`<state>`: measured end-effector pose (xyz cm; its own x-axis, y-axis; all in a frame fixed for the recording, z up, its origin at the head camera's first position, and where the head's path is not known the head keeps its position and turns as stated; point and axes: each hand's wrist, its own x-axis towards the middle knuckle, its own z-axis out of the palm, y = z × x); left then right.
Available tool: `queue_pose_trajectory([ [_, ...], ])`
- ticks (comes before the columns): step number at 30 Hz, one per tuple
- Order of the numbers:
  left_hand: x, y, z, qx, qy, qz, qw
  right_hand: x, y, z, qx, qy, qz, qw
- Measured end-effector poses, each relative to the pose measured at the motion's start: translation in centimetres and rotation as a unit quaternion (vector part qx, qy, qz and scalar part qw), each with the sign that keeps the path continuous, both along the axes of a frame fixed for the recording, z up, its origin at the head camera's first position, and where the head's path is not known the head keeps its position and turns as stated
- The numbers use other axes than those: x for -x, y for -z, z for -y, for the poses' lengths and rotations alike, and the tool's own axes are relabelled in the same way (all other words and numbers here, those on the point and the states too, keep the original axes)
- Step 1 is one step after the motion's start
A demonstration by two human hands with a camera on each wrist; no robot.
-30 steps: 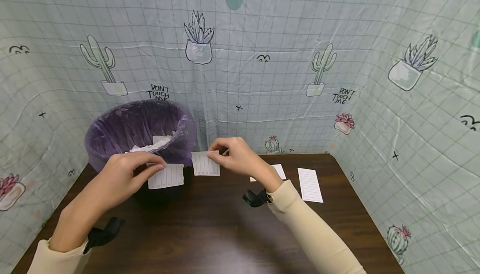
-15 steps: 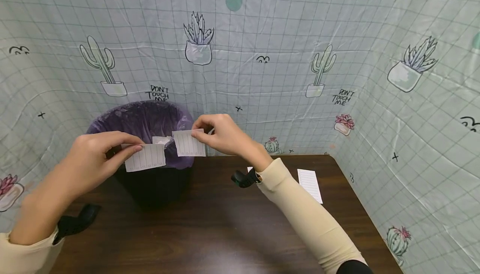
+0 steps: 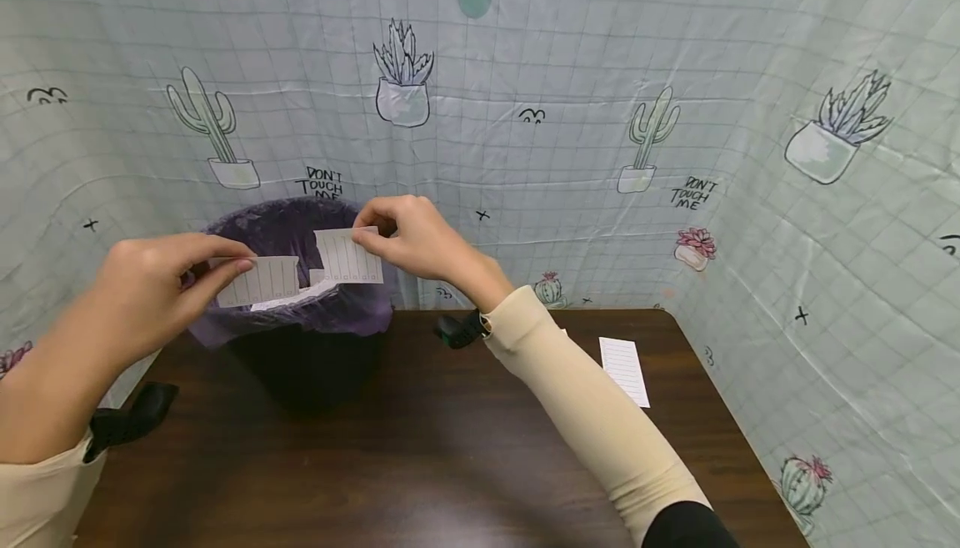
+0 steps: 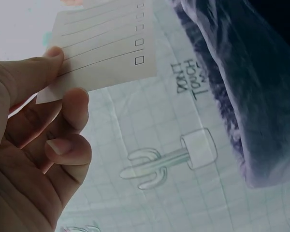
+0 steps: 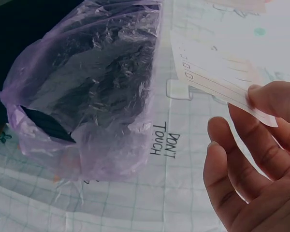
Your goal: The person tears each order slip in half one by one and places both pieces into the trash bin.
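My left hand pinches a torn piece of lined paper between thumb and fingers, over the left of the bin's mouth. In the left wrist view, small checkboxes run along the edge of that paper piece. A second lined piece is pinched by my right hand, over the right part of the bin's rim. The black bin wears a purple liner bag folded over its rim. White paper shows inside, partly hidden behind the held pieces.
On the brown table, a lined paper sheet lies at the right. Another paper is almost hidden behind my right sleeve. A patterned cloth hangs close behind the bin and along both sides.
Both hands have moved up and to the left with their paper pieces, from in front of the bin to over its opening. Each hand has kept its pinch.
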<state>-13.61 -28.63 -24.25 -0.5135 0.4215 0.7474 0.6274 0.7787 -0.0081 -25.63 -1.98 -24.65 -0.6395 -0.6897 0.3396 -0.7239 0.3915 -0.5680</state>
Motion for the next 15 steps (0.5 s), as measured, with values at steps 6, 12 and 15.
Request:
queue_pose_trajectory([
  [6,0.5,0.2,1.4,0.000,-0.020,0.012,0.9997,0.6,-0.3,0.9,0.007,0.000,0.001,1.000],
  [12,1.1,0.4,2.4,-0.004,-0.048,0.029,0.9984,0.7,-0.9,1.9,-0.001,-0.002,0.007,1.000],
  [15,1.2,0.5,2.5,0.000,-0.064,0.039,0.9972,0.8,-1.1,2.3,-0.018,0.001,0.020,1.000],
])
